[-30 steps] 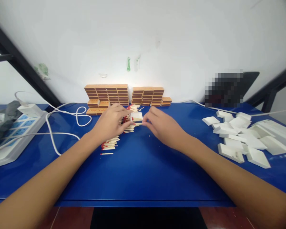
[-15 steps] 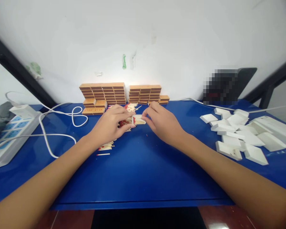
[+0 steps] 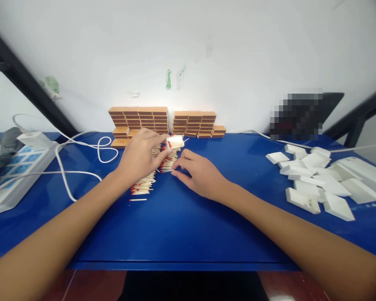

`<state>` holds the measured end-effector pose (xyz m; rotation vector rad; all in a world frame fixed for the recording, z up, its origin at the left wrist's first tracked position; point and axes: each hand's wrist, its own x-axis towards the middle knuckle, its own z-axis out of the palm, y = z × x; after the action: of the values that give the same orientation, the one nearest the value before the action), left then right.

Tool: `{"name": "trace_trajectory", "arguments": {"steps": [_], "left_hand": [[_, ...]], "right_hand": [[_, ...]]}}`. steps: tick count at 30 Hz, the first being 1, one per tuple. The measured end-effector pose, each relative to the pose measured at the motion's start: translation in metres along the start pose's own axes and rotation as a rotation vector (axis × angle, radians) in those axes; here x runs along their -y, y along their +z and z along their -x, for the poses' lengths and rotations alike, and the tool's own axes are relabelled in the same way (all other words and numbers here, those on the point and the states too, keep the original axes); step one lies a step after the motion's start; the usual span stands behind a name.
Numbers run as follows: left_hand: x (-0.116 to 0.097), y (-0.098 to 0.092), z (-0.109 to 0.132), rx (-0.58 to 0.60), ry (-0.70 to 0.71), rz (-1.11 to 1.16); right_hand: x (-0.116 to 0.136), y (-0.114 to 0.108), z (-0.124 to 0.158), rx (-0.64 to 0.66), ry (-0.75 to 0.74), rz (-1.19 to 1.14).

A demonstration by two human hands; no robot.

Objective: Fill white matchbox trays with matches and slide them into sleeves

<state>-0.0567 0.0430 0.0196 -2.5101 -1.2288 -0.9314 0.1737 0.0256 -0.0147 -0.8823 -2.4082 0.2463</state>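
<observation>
The left hand grips a white matchbox tray on its right side; red-tipped matchsticks lie inside. The right hand is positioned at the edge of a loose matchstick pile to its left; whether it grasps any cannot be determined. Stacked matchboxes stand beyond the left hand.

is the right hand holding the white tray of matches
No, the left hand holds the white tray, while the right hand is at the loose matches.
</observation>
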Motion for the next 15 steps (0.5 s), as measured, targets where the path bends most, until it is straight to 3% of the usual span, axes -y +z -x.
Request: {"name": "trace_trajectory", "arguments": {"steps": [15], "left_hand": [[-0.0025,-0.0006,0.0004,-0.005,0.024,-0.022]], "right_hand": [[0.0023,0.0104,-0.0078,0.054,0.047,-0.023]]}}
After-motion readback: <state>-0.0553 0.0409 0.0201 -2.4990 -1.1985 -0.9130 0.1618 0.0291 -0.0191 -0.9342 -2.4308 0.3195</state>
